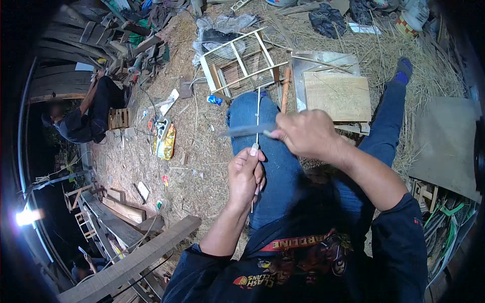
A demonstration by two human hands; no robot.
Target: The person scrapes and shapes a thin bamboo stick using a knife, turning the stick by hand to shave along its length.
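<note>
My left hand [244, 178] is closed around a thin wooden stick [258, 107], thumb and fingers pinching it. The stick lies lengthwise over my bent knee in blue jeans [275, 166], its far end toward a slatted frame. In my right hand [309, 133] is a knife [241, 131], gripped at the handle, which the fingers mostly hide. Its blade points left and crosses the stick just beyond my left thumb; whether it is cutting in, I cannot tell. The blade is slightly blurred.
Past my knee stands a cage-like wooden frame [238, 57] with thin bars. Right of it lie a light board [337, 97] and an orange-brown stick [286, 91]. A yellow packet [165, 141] rests on shavings. Another person [83, 118] sits at left; a beam [146, 252] juts in lower left.
</note>
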